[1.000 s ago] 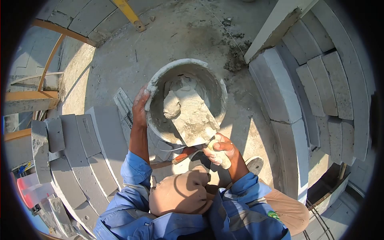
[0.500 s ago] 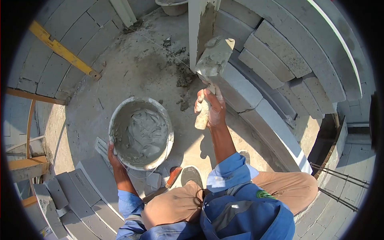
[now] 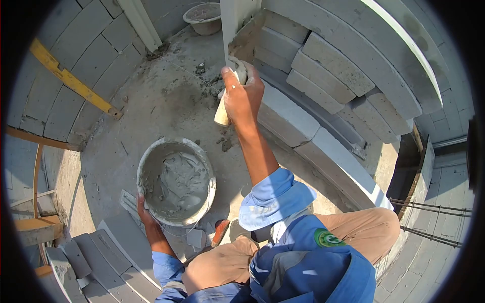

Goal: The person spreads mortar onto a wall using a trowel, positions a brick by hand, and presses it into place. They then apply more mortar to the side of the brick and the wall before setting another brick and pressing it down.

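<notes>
My left hand (image 3: 143,208) is closed on the left rim of a round bucket (image 3: 210,204). Wet grey mortar (image 3: 182,177) lies inside it, heaped and smeared up the wall. My right hand (image 3: 243,95) is wrapped round the pale wooden handle (image 3: 221,115) of a trowel, held up by the foot of a light upright post (image 3: 232,30). Most of the trowel's blade is hidden behind the hand. Below and right of that hand runs a low course of pale blocks (image 3: 288,116).
Stacked blocks (image 3: 328,65) stand at the right, and more blocks (image 3: 103,252) lie at lower left. A yellow level (image 3: 76,83) leans on the left wall. Another tub (image 3: 204,19) sits at the back. A string crosses the floor; steel bars (image 3: 429,207) jut out at right.
My right hand has moved up and left with the trowel, and its mortar-coated blade has turned mostly out of sight. My left hand stays on the bucket rim. The view has shifted slightly.
</notes>
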A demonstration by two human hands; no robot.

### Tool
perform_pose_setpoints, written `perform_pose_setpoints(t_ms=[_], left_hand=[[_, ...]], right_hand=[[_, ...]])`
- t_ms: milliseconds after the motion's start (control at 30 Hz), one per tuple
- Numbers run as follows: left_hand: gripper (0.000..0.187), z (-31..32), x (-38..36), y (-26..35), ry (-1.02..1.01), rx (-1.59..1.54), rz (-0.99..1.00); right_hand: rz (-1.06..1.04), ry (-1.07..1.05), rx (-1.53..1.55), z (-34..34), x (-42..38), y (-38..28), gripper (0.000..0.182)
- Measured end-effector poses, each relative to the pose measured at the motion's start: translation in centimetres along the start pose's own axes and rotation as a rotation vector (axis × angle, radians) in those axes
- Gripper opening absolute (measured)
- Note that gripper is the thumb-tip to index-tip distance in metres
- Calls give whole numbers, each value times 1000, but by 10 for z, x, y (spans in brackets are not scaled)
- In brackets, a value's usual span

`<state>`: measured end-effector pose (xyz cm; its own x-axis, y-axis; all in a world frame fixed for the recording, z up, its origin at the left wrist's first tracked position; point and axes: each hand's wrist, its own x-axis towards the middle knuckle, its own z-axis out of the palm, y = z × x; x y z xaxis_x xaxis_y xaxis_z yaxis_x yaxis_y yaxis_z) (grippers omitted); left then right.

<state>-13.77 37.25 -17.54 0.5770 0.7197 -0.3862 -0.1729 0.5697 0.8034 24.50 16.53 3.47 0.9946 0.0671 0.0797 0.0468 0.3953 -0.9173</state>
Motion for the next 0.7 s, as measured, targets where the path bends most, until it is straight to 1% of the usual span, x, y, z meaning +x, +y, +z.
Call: perform_pose_setpoints(t_ms=[67,133,267,367,433,467,533,567,633,667,700], left_hand=[[66,1,-1,1,-9,-6,2],[66,5,-4,3,34,29,8],[66,9,-5,3,39,-2,-5],[65,11,-8,3,83,9,2],[57,12,-8,4,92,-55,-30],[57,12,-9,5,94,-56,-24],[58,11,-8,6,57,-28,-11],[58,11,-7,5,57,-26,-8],[58,7,-5,3,144,-11,-10],[58,5,-4,3,141,-12,-10],[58,6,-5,3,116,-20,-17]], right_hand=[[-8,-7,22,8,-1,-21,40],[-54,-52,21,10,-5,-35,41],[-126,-81,101,0,-21,-26,42],[-56,-48,188,-25,-28,8,38],[215,-15,345,-42,-30,29,32],[216,-19,348,-48,-28,40,32],[333,-7,344,-57,-26,58,42],[333,-8,347,-58,-25,65,42],[346,-43,360,-53,-22,68,39],[343,-42,359,-51,-20,69,39],[307,-17,351,-45,-20,65,34]])
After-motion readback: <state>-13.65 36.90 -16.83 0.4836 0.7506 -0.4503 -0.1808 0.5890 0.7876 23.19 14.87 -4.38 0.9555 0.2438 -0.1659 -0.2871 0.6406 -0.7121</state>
